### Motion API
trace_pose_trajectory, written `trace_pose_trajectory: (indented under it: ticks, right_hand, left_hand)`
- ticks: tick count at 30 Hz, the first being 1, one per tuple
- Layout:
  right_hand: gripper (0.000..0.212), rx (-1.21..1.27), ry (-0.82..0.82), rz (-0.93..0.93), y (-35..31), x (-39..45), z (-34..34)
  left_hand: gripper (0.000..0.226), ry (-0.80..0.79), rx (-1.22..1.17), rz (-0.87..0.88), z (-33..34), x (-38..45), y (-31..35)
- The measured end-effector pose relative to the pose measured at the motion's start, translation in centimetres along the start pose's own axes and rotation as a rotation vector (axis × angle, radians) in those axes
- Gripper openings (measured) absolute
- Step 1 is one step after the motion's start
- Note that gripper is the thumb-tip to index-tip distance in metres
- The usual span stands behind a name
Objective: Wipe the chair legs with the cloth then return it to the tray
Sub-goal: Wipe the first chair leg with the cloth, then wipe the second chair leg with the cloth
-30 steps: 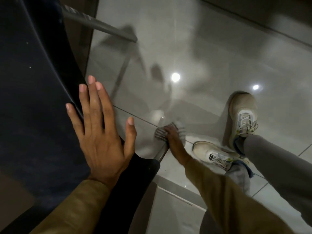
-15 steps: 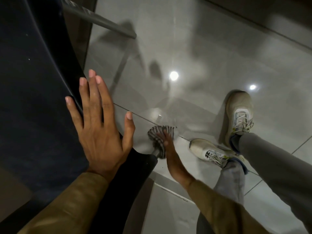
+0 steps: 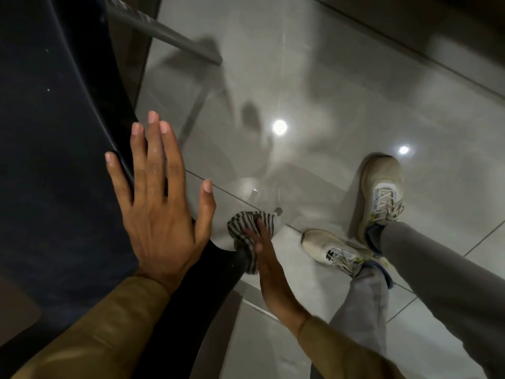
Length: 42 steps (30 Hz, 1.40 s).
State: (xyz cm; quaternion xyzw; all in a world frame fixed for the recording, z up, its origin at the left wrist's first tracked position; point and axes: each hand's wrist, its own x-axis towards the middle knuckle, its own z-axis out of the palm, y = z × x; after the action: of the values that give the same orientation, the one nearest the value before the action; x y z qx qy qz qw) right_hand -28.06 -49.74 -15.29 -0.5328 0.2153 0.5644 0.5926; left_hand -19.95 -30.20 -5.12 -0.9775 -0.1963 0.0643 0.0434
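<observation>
Sleeves frame the near edge of the view, both mine. My left hand (image 3: 161, 214) lies flat and spread on the dark chair seat (image 3: 54, 160), fingers apart and holding nothing; I judge it should press down steadily so the chair does not skid on the glossy floor (image 3: 341, 91) while I rub. Just right of it, my right hand (image 3: 262, 258) has the striped cloth (image 3: 250, 231) wrapped about the near chair leg (image 3: 240, 258), just below the seat edge. My grip is closed on the cloth, palm against it. The leg below the cloth is mostly hidden, so I cannot tell how much of it is done. To wipe well I would keep the cloth folded round the leg, not beside it, and slide it along the whole length with even pressure. Right of that are my shoes (image 3: 382, 192); I should keep them off the stroke. Farther away, another chair leg (image 3: 164, 31) slants across the tiles. No tray is in view.
</observation>
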Motion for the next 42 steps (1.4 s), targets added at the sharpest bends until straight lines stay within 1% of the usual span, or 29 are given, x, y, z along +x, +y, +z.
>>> trace_pose_trajectory:
  ticks: [4,7,8,10,12,14,16,20,22,23,26,28,30,31,33,34,35,37,39,40,42]
  right_hand:
    - [0.067,0.085,0.113,0.178,-0.7,8.1,-2.3]
    - [0.071,0.144,0.130,0.212,-0.4,8.7,-2.3]
    - [0.066,0.124,0.129,0.194,-0.1,7.4,-2.0]
    - [0.053,0.089,0.106,0.086,0.6,3.4,-0.9]
    - [0.050,0.010,0.054,-0.008,1.4,-0.5,0.4]
    - [0.053,-0.099,0.043,-0.053,1.8,-1.8,0.9]
    - [0.054,-0.142,0.055,-0.053,1.7,-0.4,0.2]
    - [0.055,0.007,0.161,0.099,0.4,4.7,-2.5]
    - [0.055,-0.010,0.184,0.147,-0.3,4.8,-2.4]
    - [0.053,-0.046,0.200,0.141,-0.4,4.0,-1.9]
    - [0.042,-0.191,0.215,0.043,-1.2,0.1,0.1]
    - [0.030,-0.246,0.227,0.015,-2.0,-1.0,0.5]
    - [0.021,-0.243,0.219,0.032,-3.7,-0.4,0.5]
    - [0.023,-0.195,0.222,0.065,-5.0,0.3,0.3]
    - [0.042,-0.038,0.270,0.121,-8.1,1.9,-0.2]
    - [0.045,0.033,0.292,0.114,-9.9,2.6,-0.5]
    - [0.044,0.065,0.301,0.086,-11.8,3.4,-0.8]
    - [0.044,0.050,0.293,-0.004,-16.3,4.8,-1.0]
    - [0.045,0.034,0.283,-0.099,-20.7,6.3,-0.7]
    - [0.046,0.025,0.279,-0.134,-22.9,7.2,-0.4]
    - [0.043,-0.011,0.283,-0.204,-27.0,8.6,0.6]
  left_hand:
    - [0.074,0.010,0.003,0.003,0.2,-0.1,-0.2]
    - [0.073,0.021,-0.001,0.003,0.3,-0.1,-0.2]
    - [0.073,0.022,0.002,0.005,0.4,0.0,-0.2]
    - [0.073,0.013,0.007,0.008,0.5,-0.1,-0.3]
    - [0.073,0.005,0.017,0.000,0.5,-0.2,-0.4]
    - [0.073,-0.006,0.022,-0.005,0.4,-0.2,-0.5]
    - [0.073,-0.001,0.029,-0.003,0.4,-0.2,-0.4]
    - [0.072,0.019,0.019,-0.002,0.6,-0.1,-0.4]
    - [0.072,0.017,0.025,0.000,0.6,-0.1,-0.5]
    - [0.072,0.009,0.034,0.002,0.7,-0.2,-0.6]
    - [0.072,-0.018,0.043,0.000,0.6,-0.1,-0.6]
    - [0.072,-0.063,0.053,0.005,0.3,0.0,-0.3]
    - [0.072,-0.097,0.048,0.018,-0.4,0.0,-0.2]
    - [0.072,-0.106,0.032,0.023,-0.8,0.1,-0.2]
    - [0.071,-0.092,-0.032,0.021,-1.9,1.3,-0.3]
    - [0.069,-0.058,-0.069,0.007,-2.6,2.9,-0.7]
    - [0.068,-0.009,-0.092,-0.012,-3.3,5.2,-1.4]
    - [0.066,0.092,-0.124,-0.068,-4.6,10.9,-3.1]
    - [0.064,0.157,-0.202,-0.159,-5.3,16.9,-5.4]
    - [0.065,0.167,-0.241,-0.213,-5.5,19.7,-6.8]
    - [0.067,0.115,-0.285,-0.303,-5.4,23.9,-9.2]
